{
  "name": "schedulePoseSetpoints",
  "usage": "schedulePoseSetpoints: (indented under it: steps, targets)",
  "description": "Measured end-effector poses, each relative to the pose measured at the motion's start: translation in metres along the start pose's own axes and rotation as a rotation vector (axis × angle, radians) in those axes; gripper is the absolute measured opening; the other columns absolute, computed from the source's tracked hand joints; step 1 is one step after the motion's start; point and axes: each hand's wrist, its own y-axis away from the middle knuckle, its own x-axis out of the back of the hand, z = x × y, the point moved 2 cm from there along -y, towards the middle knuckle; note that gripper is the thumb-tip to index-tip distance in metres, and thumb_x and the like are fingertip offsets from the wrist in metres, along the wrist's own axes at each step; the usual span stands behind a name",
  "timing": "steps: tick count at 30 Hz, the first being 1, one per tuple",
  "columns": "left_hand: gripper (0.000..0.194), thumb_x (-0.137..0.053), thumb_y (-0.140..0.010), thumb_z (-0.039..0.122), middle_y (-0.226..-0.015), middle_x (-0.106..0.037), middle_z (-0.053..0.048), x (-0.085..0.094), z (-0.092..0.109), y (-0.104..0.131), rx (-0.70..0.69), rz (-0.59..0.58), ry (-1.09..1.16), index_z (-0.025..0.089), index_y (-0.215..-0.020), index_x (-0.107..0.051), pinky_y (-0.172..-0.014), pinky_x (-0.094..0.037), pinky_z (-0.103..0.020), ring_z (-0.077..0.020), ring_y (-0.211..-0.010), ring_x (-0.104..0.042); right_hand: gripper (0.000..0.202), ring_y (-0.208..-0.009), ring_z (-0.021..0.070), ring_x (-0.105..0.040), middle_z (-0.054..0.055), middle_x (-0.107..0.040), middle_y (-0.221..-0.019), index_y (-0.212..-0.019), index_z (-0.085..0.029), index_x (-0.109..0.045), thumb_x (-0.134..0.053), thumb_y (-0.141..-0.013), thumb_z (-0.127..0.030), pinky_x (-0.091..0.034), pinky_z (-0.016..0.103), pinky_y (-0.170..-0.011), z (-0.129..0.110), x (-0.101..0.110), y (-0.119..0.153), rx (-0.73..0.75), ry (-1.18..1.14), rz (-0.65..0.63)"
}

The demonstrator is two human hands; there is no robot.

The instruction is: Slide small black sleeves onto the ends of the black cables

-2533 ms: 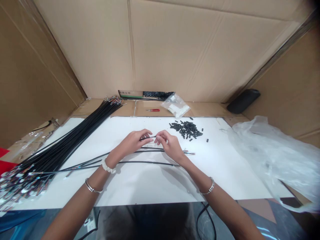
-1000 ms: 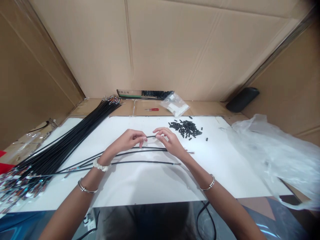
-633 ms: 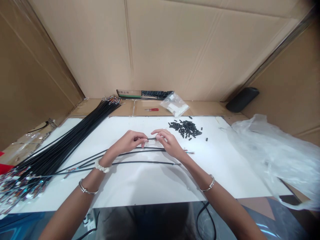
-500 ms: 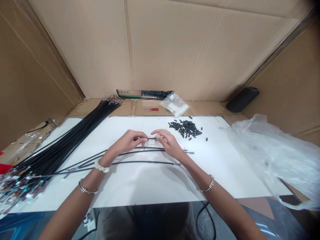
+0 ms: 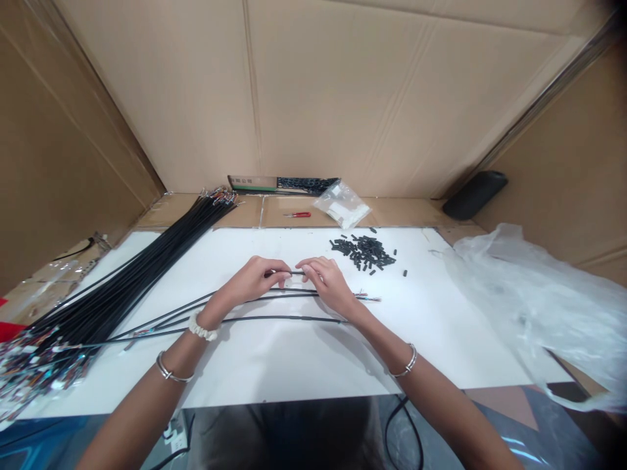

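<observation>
Clamping left hand (image 5: 258, 277) and right hand (image 5: 330, 281) on black cable (image 5: 296, 273), spanning between them; possibly risking slipping through too light a pinch, or snagging on multicore cables (image 5: 279, 318) lying bodyward of both.

White tabletop (image 5: 431, 339): black cables (image 5: 147, 271), small black pieces (image 5: 368, 253).

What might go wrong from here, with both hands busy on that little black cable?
Perhaps three things. The thin black cable is pinched between the fingertips of the left hand and right hand, so it might slip. The small black pieces lie loose near the right hand, so a bump might scatter them. Bare wire ends stick out by the right wrist, and might snag or bend.
</observation>
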Motion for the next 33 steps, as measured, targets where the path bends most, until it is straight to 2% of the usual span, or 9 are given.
schedulePoseSetpoints:
  steps: [2, 6, 11, 19, 23, 28, 33]
  targets:
    - [0.028, -0.048, -0.089, 0.031, -0.064, -0.063, 0.001, 0.002, 0.001, 0.000, 0.005, -0.012, 0.014, 0.016, -0.076, -0.067, -0.054, -0.032, -0.018, -0.0084, -0.053, -0.045, 0.029, -0.089, 0.0188, -0.056, 0.003, -0.068, -0.090, -0.092, -0.022, -0.061, -0.034, -0.098, -0.030, -0.032, 0.034, -0.080, -0.002, 0.004, 0.000, 0.042, 0.047, -0.008]
    - [0.031, -0.047, -0.089, 0.033, -0.064, -0.063, 0.000, 0.005, 0.002, 0.001, 0.034, -0.030, 0.063, 0.015, -0.072, -0.066, -0.052, -0.031, -0.019, -0.0084, -0.052, -0.042, 0.018, -0.095, 0.0193, -0.055, 0.006, -0.064, -0.111, -0.094, -0.021, -0.057, -0.043, -0.096, -0.031, -0.031, 0.035, -0.083, -0.006, 0.014, 0.000, 0.185, 0.156, -0.025]
    - [0.031, -0.047, -0.089, 0.033, -0.064, -0.063, 0.000, 0.005, 0.004, 0.001, 0.051, -0.036, 0.084, 0.015, -0.073, -0.067, -0.052, -0.031, -0.019, -0.0083, -0.052, -0.040, 0.017, -0.094, 0.0202, -0.054, 0.007, -0.063, -0.114, -0.093, -0.020, -0.055, -0.040, -0.096, -0.024, -0.032, 0.036, -0.082, -0.006, 0.015, 0.000, 0.273, 0.236, -0.031]
    - [0.026, -0.048, -0.089, 0.029, -0.064, -0.064, 0.002, -0.001, -0.001, 0.000, 0.014, -0.003, 0.033, 0.015, -0.079, -0.068, -0.054, -0.032, -0.018, -0.0077, -0.051, -0.044, 0.018, -0.097, 0.0194, -0.053, 0.006, -0.061, -0.118, -0.088, -0.020, -0.055, -0.039, -0.096, -0.022, -0.032, 0.035, -0.082, -0.005, 0.013, 0.001, 0.230, 0.145, -0.067]
    - [0.024, -0.048, -0.089, 0.027, -0.065, -0.064, 0.002, -0.003, -0.001, 0.001, 0.001, -0.008, 0.022, 0.016, -0.084, -0.068, -0.055, -0.034, -0.018, -0.0074, -0.052, -0.046, 0.020, -0.099, 0.0185, -0.052, 0.005, -0.061, -0.120, -0.087, -0.020, -0.056, -0.039, -0.097, -0.025, -0.032, 0.035, -0.085, -0.001, 0.013, 0.000, 0.199, 0.107, -0.113]
    - [0.024, -0.047, -0.089, 0.025, -0.065, -0.063, 0.002, -0.005, 0.001, 0.002, -0.021, -0.017, 0.014, 0.015, -0.079, -0.067, -0.056, -0.034, -0.018, -0.0074, -0.053, -0.047, 0.027, -0.105, 0.0172, -0.051, 0.003, -0.060, -0.121, -0.084, -0.020, -0.058, -0.035, -0.098, -0.026, -0.031, 0.034, -0.089, 0.000, 0.010, 0.000, 0.183, 0.070, -0.182]
    - [0.025, -0.046, -0.090, 0.028, -0.066, -0.064, 0.002, -0.003, 0.001, 0.001, 0.005, -0.051, 0.022, 0.015, -0.084, -0.067, -0.055, -0.034, -0.018, -0.0077, -0.053, -0.047, 0.033, -0.104, 0.0176, -0.051, 0.003, -0.062, -0.118, -0.085, -0.020, -0.061, -0.032, -0.099, -0.030, -0.030, 0.034, -0.089, -0.001, 0.014, -0.002, 0.143, 0.081, -0.206]
